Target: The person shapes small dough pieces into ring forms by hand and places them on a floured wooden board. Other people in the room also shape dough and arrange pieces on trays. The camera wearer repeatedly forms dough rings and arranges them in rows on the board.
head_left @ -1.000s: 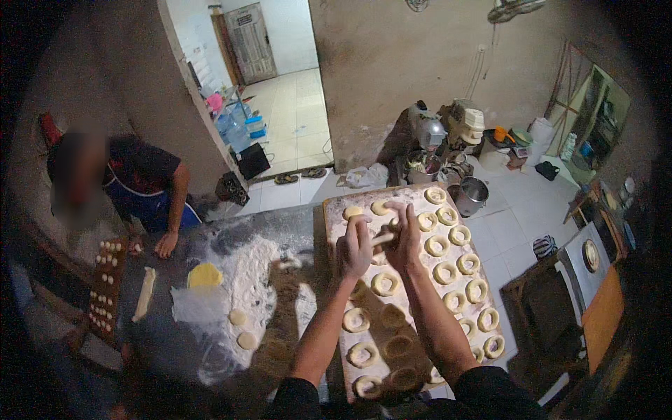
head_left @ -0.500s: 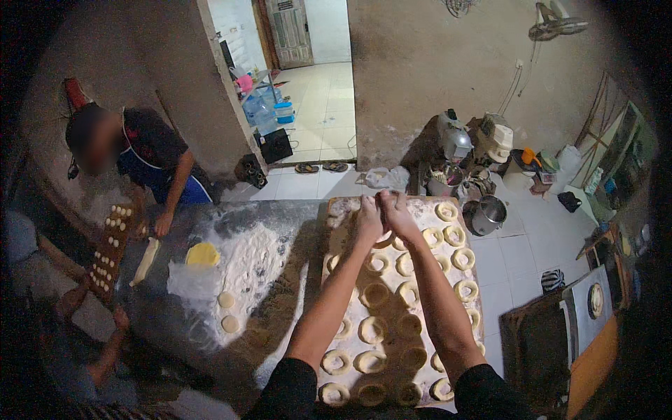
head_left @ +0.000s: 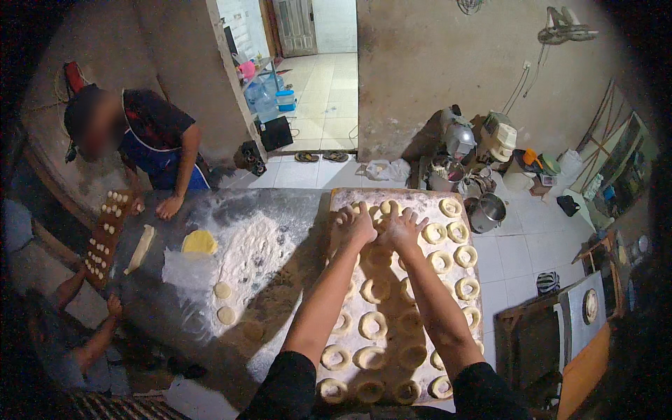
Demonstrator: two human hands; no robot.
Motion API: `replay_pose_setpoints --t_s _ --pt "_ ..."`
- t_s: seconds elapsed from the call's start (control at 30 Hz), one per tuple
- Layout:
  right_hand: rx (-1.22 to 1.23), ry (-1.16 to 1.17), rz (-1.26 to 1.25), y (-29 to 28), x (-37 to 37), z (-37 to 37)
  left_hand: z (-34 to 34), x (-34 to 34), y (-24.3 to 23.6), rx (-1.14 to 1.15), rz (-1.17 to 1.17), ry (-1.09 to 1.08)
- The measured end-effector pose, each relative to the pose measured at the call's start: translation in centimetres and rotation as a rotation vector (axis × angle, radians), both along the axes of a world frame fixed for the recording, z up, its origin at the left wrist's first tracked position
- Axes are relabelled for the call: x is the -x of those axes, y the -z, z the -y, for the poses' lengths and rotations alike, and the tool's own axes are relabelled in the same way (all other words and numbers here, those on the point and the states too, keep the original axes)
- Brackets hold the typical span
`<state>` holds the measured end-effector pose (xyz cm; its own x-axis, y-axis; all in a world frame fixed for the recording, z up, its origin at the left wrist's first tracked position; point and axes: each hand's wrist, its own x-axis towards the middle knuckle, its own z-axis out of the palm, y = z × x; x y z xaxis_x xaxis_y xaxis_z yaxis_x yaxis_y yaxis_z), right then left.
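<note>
Both my arms reach over a floured board (head_left: pixel 428 199) to its far end. My left hand (head_left: pixel 355 227) is low over the board, fingers spread, holding nothing that I can see. Beside it my right hand (head_left: pixel 402 229) also has its fingers apart. Just beyond the fingertips lie pale dough rings, one (head_left: pixel 360 208) by the left hand and another (head_left: pixel 390 207) by the right, both partly hidden. Rows of similar rings cover the board, among them one (head_left: pixel 450 207) at its far right corner. My arms and their shadow hide or darken those in the middle.
Left of the board, the dark table holds spread flour (head_left: pixel 252 245), a yellow dough disc (head_left: pixel 200 242), small round pieces (head_left: pixel 222 290) and a dough strip (head_left: pixel 141 249). A co-worker (head_left: pixel 157 143) stands behind it; another person's arms show lower left. A metal pot (head_left: pixel 488 213) stands right.
My hands, close together over the board's far end before, have moved apart and nearer, with fingers spread. Rings now show beyond my fingertips. The co-worker's hand has left the dough strip.
</note>
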<state>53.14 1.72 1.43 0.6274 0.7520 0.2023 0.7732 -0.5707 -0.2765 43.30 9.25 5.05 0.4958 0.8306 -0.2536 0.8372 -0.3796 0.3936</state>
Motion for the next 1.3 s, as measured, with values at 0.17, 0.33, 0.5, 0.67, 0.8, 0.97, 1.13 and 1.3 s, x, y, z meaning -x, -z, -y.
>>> replay_pose_setpoints --t_s 0.17,0.33,0.5,0.67,0.8,0.97,1.13,1.3 --pt "0.091 -0.048 -0.168 -5.2 3.0 0.3 0.1 4.0 -1.1 -0.017 0.109 0.002" --pt "-0.315 -0.43 -0.361 -8.4 12.3 1.2 2.6 16.2 -1.8 -0.136 0.607 -0.118" --pt "0.439 -1.124 -0.522 0.8 27.2 -0.2 8.8 36.7 6.1 -0.128 0.7 -0.474" --pt "-0.033 -1.159 -0.055 8.6 38.1 0.9 13.8 46.8 13.8 -0.206 0.652 -0.555" --pt "0.45 -1.008 -0.603 -0.5 38.0 1.1 13.9 46.2 12.1 0.643 0.976 -0.798" --pt "0.091 -0.825 -1.349 -4.5 38.4 3.5 11.3 46.4 4.9 0.334 1.174 -0.516" --pt "-0.121 -0.709 -1.263 -6.8 40.6 4.8 9.9 47.9 -2.3 0.477 1.033 -0.34" --pt "-0.29 -0.646 -0.606 -4.4 42.8 3.9 9.9 46.5 1.5 0.082 0.933 -0.217"
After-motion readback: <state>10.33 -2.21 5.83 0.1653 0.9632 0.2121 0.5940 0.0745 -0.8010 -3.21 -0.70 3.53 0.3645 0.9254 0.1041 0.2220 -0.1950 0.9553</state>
